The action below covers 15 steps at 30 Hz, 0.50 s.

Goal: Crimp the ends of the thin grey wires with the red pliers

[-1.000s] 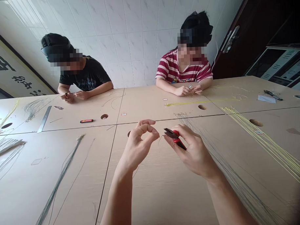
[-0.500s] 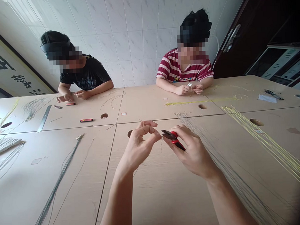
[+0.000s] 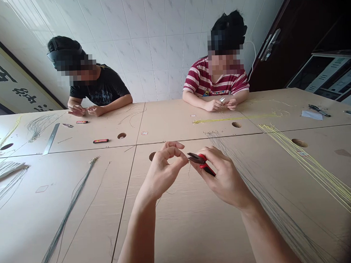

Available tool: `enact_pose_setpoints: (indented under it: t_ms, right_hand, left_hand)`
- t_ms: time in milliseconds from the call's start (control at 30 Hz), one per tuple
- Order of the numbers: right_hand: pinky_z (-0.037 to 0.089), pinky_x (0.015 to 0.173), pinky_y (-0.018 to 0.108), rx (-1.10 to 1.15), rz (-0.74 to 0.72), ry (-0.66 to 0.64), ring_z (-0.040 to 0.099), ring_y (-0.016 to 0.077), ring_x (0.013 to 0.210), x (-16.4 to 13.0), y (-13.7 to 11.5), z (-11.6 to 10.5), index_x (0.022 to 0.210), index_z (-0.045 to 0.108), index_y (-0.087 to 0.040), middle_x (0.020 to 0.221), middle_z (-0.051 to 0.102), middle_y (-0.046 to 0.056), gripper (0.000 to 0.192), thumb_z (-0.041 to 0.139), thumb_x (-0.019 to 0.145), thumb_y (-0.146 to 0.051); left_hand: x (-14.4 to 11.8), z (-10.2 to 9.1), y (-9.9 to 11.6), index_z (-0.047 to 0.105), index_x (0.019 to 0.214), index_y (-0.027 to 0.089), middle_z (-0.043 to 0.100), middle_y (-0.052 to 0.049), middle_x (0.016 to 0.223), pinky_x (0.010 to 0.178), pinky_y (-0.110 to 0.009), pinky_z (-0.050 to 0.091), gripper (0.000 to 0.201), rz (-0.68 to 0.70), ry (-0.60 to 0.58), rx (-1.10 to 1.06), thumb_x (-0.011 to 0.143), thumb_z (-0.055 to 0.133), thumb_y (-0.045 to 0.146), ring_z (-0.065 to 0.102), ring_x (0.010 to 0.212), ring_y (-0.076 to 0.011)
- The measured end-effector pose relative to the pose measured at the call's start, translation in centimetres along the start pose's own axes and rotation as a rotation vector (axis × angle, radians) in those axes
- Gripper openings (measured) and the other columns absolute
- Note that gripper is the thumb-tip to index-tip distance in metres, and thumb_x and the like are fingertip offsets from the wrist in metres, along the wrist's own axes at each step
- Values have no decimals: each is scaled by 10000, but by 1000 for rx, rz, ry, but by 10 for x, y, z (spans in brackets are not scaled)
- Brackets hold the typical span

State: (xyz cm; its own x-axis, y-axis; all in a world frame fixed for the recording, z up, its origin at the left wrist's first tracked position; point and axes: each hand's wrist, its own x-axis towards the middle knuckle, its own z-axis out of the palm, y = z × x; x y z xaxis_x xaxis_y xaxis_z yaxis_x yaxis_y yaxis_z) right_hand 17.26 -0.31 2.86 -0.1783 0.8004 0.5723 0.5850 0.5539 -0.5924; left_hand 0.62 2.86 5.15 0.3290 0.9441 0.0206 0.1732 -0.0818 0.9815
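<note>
A thin wire (image 3: pixel 189 170), light and limp, is pinched between thumb and forefinger of the left hand (image 3: pixel 162 171) above the surface (image 3: pixel 178 223). Red-handled pliers (image 3: pixel 200 161) are gripped in the right hand (image 3: pixel 226 179), at three o'clock, nose touching the pinch. The wire is best held close to its end.

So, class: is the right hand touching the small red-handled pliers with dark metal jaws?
Touching. The head view shows the right hand wrapped around the small red-handled pliers, fingers closed over the red grips, only the dark tip showing.
</note>
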Motion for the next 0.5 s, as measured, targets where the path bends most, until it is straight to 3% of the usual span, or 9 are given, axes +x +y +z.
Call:
enact_pose_setpoints:
  t_ms: [500]
  right_hand:
    - [338, 687, 266, 9, -19, 31, 429, 144, 696, 1, 0, 1, 795, 400, -220, 726, 454, -38, 215, 525, 878, -65]
  left_hand:
    - [1, -2, 0, 561, 695, 173, 522, -47, 1150, 851, -325, 358, 166, 33, -49, -17, 847, 553, 237, 471, 1036, -186]
